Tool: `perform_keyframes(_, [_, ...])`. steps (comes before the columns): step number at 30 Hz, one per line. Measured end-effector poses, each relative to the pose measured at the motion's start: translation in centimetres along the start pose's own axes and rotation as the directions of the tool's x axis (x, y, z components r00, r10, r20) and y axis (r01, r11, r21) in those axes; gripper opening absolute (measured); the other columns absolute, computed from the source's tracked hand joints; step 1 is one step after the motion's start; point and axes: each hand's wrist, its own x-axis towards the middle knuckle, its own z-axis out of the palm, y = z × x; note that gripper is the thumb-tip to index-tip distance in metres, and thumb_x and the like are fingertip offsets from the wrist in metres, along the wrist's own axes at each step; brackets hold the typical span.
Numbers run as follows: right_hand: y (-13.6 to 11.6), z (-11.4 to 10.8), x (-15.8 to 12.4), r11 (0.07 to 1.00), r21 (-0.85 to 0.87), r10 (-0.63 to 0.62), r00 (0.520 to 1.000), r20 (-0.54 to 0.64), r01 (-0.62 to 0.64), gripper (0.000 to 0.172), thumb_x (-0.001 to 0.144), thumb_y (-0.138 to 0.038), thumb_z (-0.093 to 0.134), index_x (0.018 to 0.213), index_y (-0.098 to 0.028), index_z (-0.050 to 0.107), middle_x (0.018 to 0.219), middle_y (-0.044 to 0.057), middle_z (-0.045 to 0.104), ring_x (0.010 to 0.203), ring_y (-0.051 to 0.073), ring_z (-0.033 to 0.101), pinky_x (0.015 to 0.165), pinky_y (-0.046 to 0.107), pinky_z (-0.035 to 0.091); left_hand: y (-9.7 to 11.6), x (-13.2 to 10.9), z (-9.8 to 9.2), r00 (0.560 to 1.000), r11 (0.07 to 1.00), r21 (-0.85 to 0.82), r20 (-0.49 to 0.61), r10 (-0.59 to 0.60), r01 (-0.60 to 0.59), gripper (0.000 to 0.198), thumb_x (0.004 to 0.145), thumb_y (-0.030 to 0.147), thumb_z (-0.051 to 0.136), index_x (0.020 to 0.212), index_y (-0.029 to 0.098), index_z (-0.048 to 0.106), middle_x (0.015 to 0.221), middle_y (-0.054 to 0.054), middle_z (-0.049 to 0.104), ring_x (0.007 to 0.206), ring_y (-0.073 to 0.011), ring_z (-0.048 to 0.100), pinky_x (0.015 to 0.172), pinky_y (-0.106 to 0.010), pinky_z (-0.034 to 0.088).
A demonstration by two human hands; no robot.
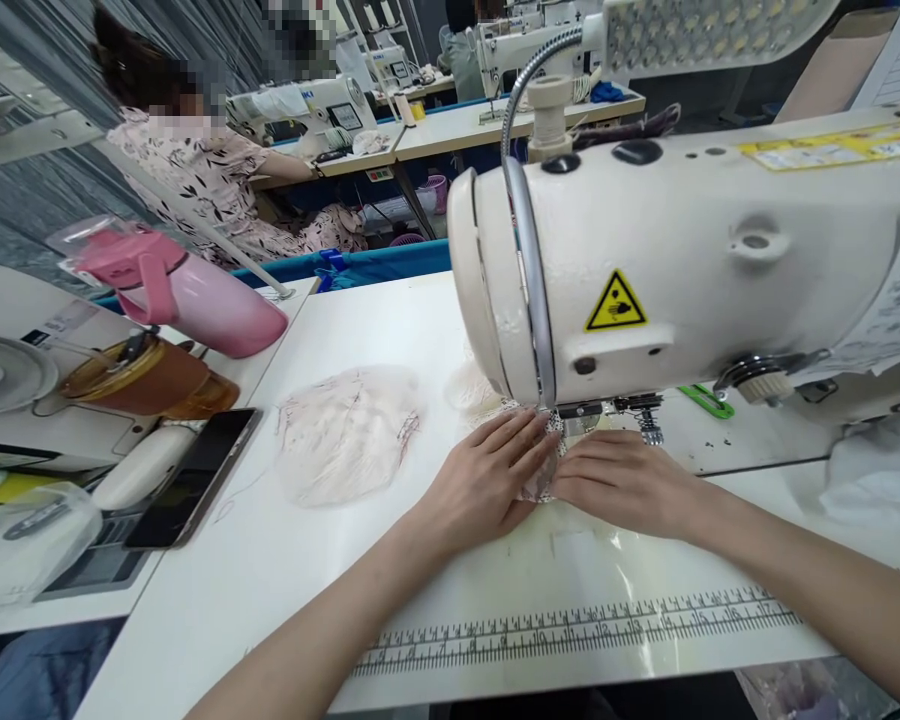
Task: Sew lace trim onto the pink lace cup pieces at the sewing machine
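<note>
A small piece of pale lace fabric point(541, 482) lies under the head of a white sewing machine point(675, 250). My left hand point(491, 470) rests on its left side, open, with the fingers stretched flat and the thumb apart. From the right, my right hand point(619, 485) closes on the fabric's edge with its fingers pressed together; the thumb is hidden. Both hands are just in front of the presser foot, and the needle itself is hidden. More pale fabric point(469, 388) shows behind my left hand. Further left lies a pile of sheer pale pieces point(349, 435) with loose dark threads.
A ruler strip point(570, 632) runs along the table's front. Left are a phone point(195, 478), a pink bottle point(195, 295) and an amber cup point(146, 375). A green thread snipper point(709, 401) lies behind my right hand. Another person point(187, 170) sits at a machine beyond.
</note>
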Motion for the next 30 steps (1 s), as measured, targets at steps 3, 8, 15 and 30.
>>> perform_keyframes(3, [-0.1, 0.0, 0.3, 1.0, 0.001, -0.008, 1.0, -0.009, 0.008, 0.021, 0.087, -0.003, 0.048, 0.087, -0.019, 0.063, 0.085, -0.001, 0.069, 0.088, 0.012, 0.061, 0.076, 0.027, 0.05, -0.2, -0.1, -0.1, 1.0, 1.0, -0.003, 0.024, -0.015, 0.015, 0.053, 0.085, 0.026, 0.047, 0.137, 0.015, 0.045, 0.139, -0.009, 0.05, 0.13, -0.0256, 0.046, 0.11, -0.046, 0.033])
perform_keyframes(8, [0.0, 0.0, 0.3, 1.0, 0.007, -0.008, 1.0, 0.002, 0.008, 0.022, 0.089, -0.006, 0.047, 0.085, -0.02, 0.063, 0.082, -0.001, 0.069, 0.085, 0.012, 0.061, 0.075, 0.026, 0.049, -0.2, 0.0, -0.3, 0.998, 0.999, 0.003, 0.051, -0.042, 0.042, 0.055, 0.083, 0.027, 0.048, 0.138, 0.017, 0.044, 0.14, -0.009, 0.049, 0.131, -0.0252, 0.044, 0.111, -0.047, 0.03])
perform_keyframes(15, [0.1, 0.0, -0.4, 0.999, -0.018, 0.05, 0.998, 0.031, -0.05, 0.026, 0.092, -0.008, 0.041, 0.092, -0.021, 0.064, 0.081, 0.0, 0.069, 0.087, 0.014, 0.061, 0.073, 0.028, 0.048, 0.3, 0.3, -0.4, 0.998, 0.998, 0.039, 0.04, -0.057, 0.056, 0.05, 0.089, 0.033, 0.046, 0.136, 0.017, 0.046, 0.139, -0.01, 0.05, 0.129, -0.0262, 0.045, 0.112, -0.049, 0.026])
perform_keyframes(30, [0.2, -1.6, 0.8, 0.958, -0.266, 0.082, 0.992, -0.095, -0.105, 0.02, 0.083, -0.006, 0.051, 0.07, -0.02, 0.056, 0.065, -0.006, 0.055, 0.067, 0.009, 0.05, 0.056, 0.025, 0.033, 1.0, 0.5, -0.1, 0.994, 0.991, 0.075, 0.028, -0.109, 0.106, 0.049, 0.089, 0.034, 0.045, 0.136, 0.02, 0.047, 0.133, -0.01, 0.056, 0.126, -0.0288, 0.047, 0.112, -0.055, 0.021])
